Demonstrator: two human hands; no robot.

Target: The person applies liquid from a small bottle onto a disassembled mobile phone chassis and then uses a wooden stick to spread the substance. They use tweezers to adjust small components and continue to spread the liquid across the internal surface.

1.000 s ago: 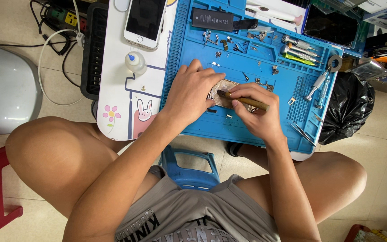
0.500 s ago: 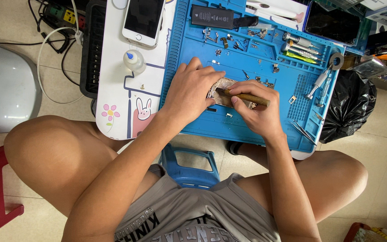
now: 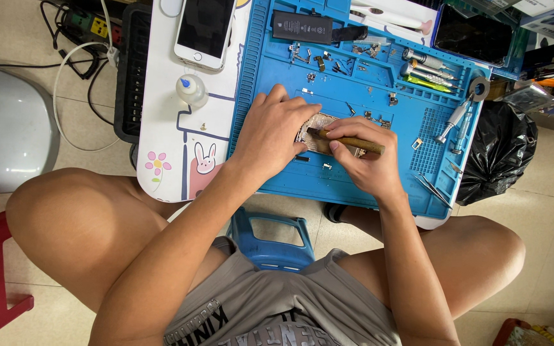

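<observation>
Head view: left hand (image 3: pixel 276 136) presses flat on the opened phone body (image 3: pixel 318 131), right hand (image 3: pixel 365 161) pinches a brown stick tool (image 3: pixel 349 141). Tool's long axis runs left-right, tip touching the body between both hands, so the 2 are about equally near.

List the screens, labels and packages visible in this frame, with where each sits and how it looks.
White phone: on the white table, left of the blue mat; dark rectangular screen, off.
Black battery: top of the mat; flat rectangle with a pale label.
Dark screen panel: upper right edge of the mat; black, glossy, blank.
Small bottle: below the phone; clear and round with a blue tip.
Black bag: right of the mat; crumpled plastic.
</observation>
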